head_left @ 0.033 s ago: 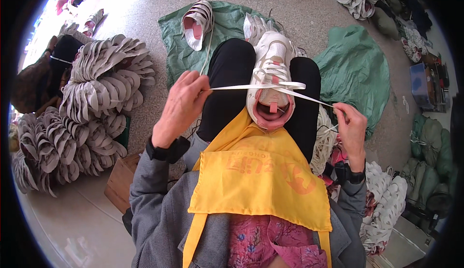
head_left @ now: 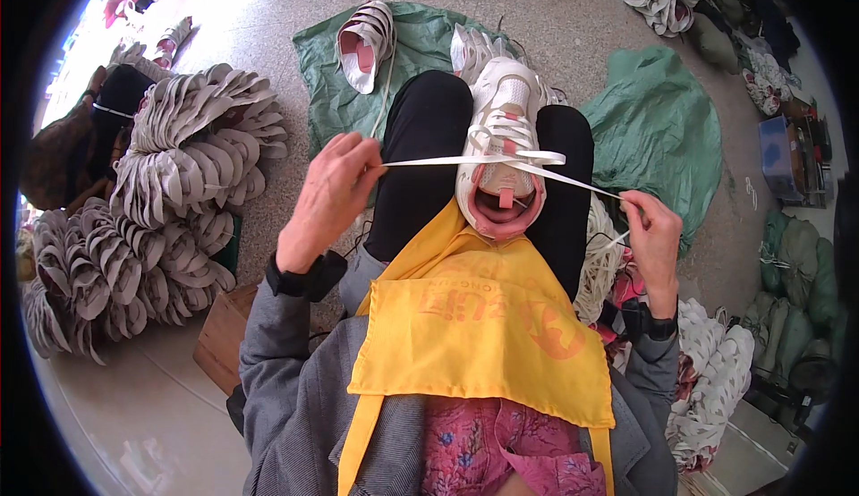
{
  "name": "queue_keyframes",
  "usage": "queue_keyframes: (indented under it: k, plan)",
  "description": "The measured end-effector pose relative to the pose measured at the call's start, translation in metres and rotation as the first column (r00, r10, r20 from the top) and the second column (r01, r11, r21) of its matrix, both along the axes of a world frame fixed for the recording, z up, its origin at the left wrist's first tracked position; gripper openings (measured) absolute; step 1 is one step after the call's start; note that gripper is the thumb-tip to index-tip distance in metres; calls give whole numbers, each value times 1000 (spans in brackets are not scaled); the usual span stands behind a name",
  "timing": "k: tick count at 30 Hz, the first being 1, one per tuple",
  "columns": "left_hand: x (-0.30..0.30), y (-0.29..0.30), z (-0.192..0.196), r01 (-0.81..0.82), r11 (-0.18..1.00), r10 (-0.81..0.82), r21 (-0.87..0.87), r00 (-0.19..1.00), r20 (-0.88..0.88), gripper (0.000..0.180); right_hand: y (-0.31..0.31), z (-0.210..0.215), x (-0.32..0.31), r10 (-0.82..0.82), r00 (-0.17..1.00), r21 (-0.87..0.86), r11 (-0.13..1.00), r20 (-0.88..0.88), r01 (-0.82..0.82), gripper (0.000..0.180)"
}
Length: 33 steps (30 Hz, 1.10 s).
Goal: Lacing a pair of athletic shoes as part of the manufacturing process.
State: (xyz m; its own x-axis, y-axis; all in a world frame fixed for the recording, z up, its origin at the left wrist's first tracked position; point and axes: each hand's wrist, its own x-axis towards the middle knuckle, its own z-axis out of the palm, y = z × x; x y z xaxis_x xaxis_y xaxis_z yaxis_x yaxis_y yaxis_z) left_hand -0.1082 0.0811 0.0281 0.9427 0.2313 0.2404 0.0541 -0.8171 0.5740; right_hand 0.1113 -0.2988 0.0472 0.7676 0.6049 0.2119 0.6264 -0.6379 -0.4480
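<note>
A white sneaker [head_left: 512, 93] with a pink lining is held between my black-trousered knees, its toe pointing away and its opening toward me. A flat white shoelace [head_left: 428, 162] runs through its eyelets, and a loop lies across the tongue, toward the right. My left hand [head_left: 327, 194] is closed in a pinch on one lace end, left of the shoe. On the other side, my right hand [head_left: 656, 238] pinches the opposite end between thumb and fingers. Both lengths look taut. A yellow apron [head_left: 483, 344] covers my lap, just below the shoe's heel.
Stacked grey shoe uppers [head_left: 192, 147] stand to the left, by a wooden box [head_left: 224, 335]. Ahead, a strappy shoe upper [head_left: 365, 44] lies on a green sheet [head_left: 322, 58]. Another green sheet [head_left: 662, 129] is at right, with white laces [head_left: 598, 272] and more uppers [head_left: 716, 362] nearer.
Both hands have moved slightly outward, the left one to the left and the right one to the right, still pinching the lace ends. The sneaker stays in place.
</note>
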Motion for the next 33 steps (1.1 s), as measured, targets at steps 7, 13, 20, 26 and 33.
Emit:
queue_keyframes:
  k: [7,13,20,26,33]
  plan:
    - [-27,39,-5,-160,987,156,-20,979,-134,16,-34,-6,10,-101,995,-20,995,-11,101,14]
    - [-40,53,1,-243,970,240,2,957,-162,16,-43,-9,15,-150,985,-101,985,-85,141,13]
    - [-42,59,16,-237,971,230,-40,963,-138,15,-52,-24,24,-195,947,33,977,-257,210,12]
    - [-25,59,30,-136,990,131,-23,980,-148,13,-58,-38,45,-26,977,-212,977,-213,-21,10]
    - [74,54,95,97,995,-96,18,994,-44,5,3,15,109,75,665,-54,984,-743,-171,20]
